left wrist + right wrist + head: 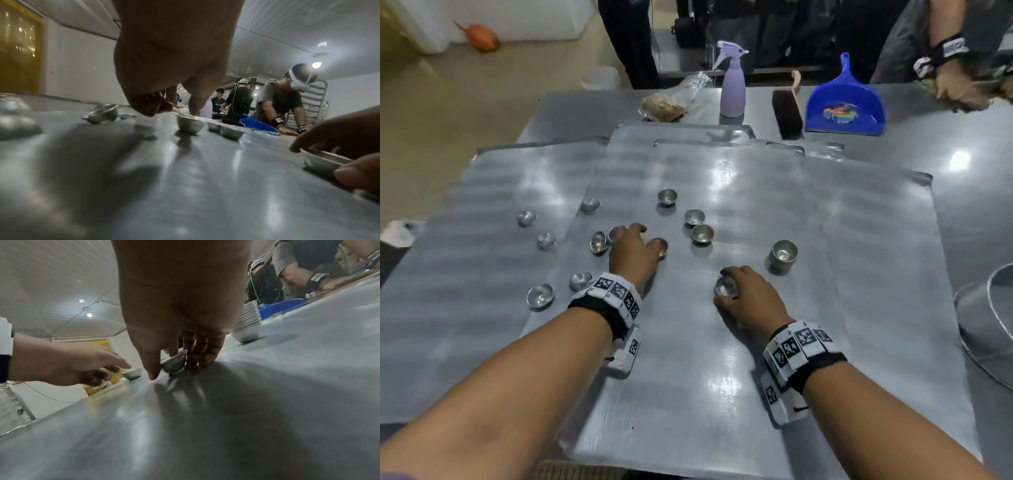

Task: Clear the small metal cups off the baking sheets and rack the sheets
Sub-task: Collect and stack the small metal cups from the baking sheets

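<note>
Several overlapping baking sheets (pixel 756 192) cover the steel table, with small metal cups scattered over them. My right hand (pixel 720 287) grips one small cup (pixel 727 286) on the middle sheet; in the right wrist view that cup (pixel 174 363) tilts between thumb and fingers. To its right stands a stack of cups (pixel 783 255). My left hand (pixel 643 236) hovers over the sheet with loosely curled fingers and nothing enclosed. Its thumb is at the rim of a cup (pixel 659 245), and another cup (pixel 599 241) lies to its left. In the left wrist view the left hand (pixel 172 110) hangs above a cup (pixel 190 124).
At the back of the table stand a lilac spray bottle (pixel 732 89), a brush (pixel 786 109), a blue dustpan (pixel 846 106) and a plastic bag (pixel 674 99). Another person's hand (pixel 955 85) works at the far right. A large metal bowl (pixel 986 318) sits at the right edge. A tray rack (pixel 314 104) stands behind.
</note>
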A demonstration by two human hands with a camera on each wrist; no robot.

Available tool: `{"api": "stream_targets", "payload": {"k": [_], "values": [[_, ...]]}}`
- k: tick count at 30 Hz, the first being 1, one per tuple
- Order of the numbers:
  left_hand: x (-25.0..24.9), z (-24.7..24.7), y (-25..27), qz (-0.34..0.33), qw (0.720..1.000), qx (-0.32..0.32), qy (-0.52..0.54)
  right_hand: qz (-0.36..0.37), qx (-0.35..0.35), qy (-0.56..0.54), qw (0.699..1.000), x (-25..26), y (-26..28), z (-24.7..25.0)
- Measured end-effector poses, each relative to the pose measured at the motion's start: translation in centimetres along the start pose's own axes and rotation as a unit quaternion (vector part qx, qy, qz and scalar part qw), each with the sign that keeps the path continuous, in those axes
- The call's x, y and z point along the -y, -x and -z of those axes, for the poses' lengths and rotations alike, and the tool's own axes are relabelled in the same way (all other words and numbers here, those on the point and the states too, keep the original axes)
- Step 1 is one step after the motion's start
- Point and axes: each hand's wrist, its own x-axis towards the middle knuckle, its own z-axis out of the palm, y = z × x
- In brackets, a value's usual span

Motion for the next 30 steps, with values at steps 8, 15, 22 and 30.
{"api": "stream_targets", "payload": {"k": [8, 15, 22, 30], "values": [[1.7, 1.2, -0.2, -0.023, 0.996, 0.078, -0.026, 0.006, 0.004, -0.003, 1.000, 1.8, -1.3, -1.2], [1.3, 1.7, 0.6, 0.028, 0.962, 0.092, 0.254, -0.008, -0.014, -0.013, 1.000, 2.1, -1.2, -1.4], [2.3, 0.7, 1.4, 0.101, 0.933, 0.132, 0.320, -0.017, -0.016, -0.008, 1.000, 2.4, -1.4, -1.5], [2.0, 1.0, 2.6, 0.152, 0.906, 0.146, 0.366, 0.030, -0.044, -0.089, 0.995, 5.3, -1.9, -1.2]]}}
